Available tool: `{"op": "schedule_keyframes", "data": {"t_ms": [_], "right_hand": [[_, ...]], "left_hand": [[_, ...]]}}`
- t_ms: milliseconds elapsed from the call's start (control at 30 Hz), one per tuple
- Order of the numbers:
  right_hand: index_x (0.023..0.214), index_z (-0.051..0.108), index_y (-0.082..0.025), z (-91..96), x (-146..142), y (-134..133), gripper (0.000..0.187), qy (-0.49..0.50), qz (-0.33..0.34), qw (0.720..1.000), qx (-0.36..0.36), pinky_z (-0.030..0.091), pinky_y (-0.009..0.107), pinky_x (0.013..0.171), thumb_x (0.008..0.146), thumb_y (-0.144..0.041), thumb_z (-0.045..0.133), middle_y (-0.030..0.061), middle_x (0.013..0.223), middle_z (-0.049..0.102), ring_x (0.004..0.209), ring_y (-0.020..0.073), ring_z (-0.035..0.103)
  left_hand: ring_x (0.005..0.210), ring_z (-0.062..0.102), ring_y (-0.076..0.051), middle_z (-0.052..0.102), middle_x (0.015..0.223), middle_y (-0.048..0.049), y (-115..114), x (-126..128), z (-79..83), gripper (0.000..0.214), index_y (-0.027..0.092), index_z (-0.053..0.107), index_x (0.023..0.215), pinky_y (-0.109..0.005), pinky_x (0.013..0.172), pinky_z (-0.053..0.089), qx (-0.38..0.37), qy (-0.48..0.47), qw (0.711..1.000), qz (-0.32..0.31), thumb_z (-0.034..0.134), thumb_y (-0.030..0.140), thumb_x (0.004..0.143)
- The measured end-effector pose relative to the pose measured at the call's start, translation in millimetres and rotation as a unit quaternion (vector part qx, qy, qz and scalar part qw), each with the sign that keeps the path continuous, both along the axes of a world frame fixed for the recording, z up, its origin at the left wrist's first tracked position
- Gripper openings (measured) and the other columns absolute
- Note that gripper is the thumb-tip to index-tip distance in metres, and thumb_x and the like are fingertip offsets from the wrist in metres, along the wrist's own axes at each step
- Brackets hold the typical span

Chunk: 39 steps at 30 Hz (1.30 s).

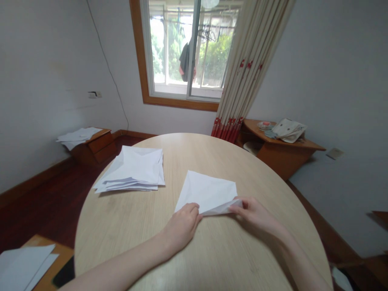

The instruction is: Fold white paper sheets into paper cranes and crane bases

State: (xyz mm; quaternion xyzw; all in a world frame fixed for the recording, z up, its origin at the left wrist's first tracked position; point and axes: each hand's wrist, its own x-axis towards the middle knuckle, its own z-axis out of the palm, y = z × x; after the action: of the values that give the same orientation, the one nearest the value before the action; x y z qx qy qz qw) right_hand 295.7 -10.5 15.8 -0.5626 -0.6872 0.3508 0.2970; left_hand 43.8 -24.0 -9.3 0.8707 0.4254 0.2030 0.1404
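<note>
A folded white paper sheet (207, 192) lies on the round wooden table (127, 226) in front of me. My left hand (182, 226) rests on its near left edge with the fingers curled and pressed down on the paper. My right hand (253, 212) pinches the near right corner, lifting that edge slightly off the table. A stack of folded white papers (133, 169) sits to the far left on the table, away from both hands.
A low wooden cabinet (93, 145) with papers stands by the left wall. A corner desk (281, 149) with a bag is at the right, beside a curtain (245, 76). More white sheets (21, 266) lie on a surface at bottom left.
</note>
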Motion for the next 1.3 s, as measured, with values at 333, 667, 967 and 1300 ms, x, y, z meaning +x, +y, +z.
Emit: {"op": "schedule_keyframes", "data": {"t_ms": [333, 667, 967, 1300], "right_hand": [[0.081, 0.062, -0.017, -4.4, 10.5, 9.1, 0.039, -0.039, -0.045, 0.997, 0.055, 0.044, 0.029, 0.058, 0.087, -0.052, 0.048, 0.0023, 0.070, 0.063, 0.064, 0.0194, 0.056], [0.128, 0.047, -0.015, -17.8, -13.7, 8.2, 0.041, -0.281, -0.080, 0.906, 0.307, 0.036, 0.052, 0.100, 0.091, -0.034, 0.044, 0.0185, 0.125, 0.055, 0.117, 0.0328, 0.049], [0.094, 0.062, -0.024, -17.4, -39.3, -4.8, 0.016, -0.354, 0.059, 0.879, 0.315, 0.012, 0.060, 0.110, 0.092, -0.024, 0.046, 0.0084, 0.127, 0.056, 0.130, 0.0286, 0.036], [0.085, 0.058, -0.022, -9.7, -45.2, -8.0, 0.014, -0.333, 0.102, 0.896, 0.277, 0.012, 0.060, 0.109, 0.088, -0.014, 0.048, 0.0045, 0.105, 0.063, 0.125, 0.0268, 0.043]], "left_hand": [[0.102, 0.055, -0.024, 0.059, 0.106, -0.0102, 1.7, 0.1, -2.5, 0.015, 0.014, 0.057, 0.087, -0.040, 0.090, 0.049, 0.004, -0.010, 0.999, 0.031, 0.046, 0.020, 0.096], [0.104, 0.055, -0.024, 0.057, 0.108, -0.0117, -1.6, 1.2, -5.8, 0.020, 0.013, 0.061, 0.082, -0.042, 0.091, 0.049, 0.010, -0.029, 1.000, -0.004, 0.045, 0.015, 0.094], [0.101, 0.057, -0.021, 0.060, 0.105, -0.0077, -9.3, 0.5, -2.6, 0.016, 0.016, 0.062, 0.080, -0.048, 0.109, 0.035, 0.041, -0.013, 0.998, -0.055, 0.049, 0.015, 0.091], [0.096, 0.055, -0.023, 0.059, 0.107, -0.0082, -10.9, -2.0, 17.3, 0.013, 0.017, 0.057, 0.101, -0.036, 0.085, 0.050, 0.027, 0.082, 0.990, -0.115, 0.051, 0.023, 0.092]]}}
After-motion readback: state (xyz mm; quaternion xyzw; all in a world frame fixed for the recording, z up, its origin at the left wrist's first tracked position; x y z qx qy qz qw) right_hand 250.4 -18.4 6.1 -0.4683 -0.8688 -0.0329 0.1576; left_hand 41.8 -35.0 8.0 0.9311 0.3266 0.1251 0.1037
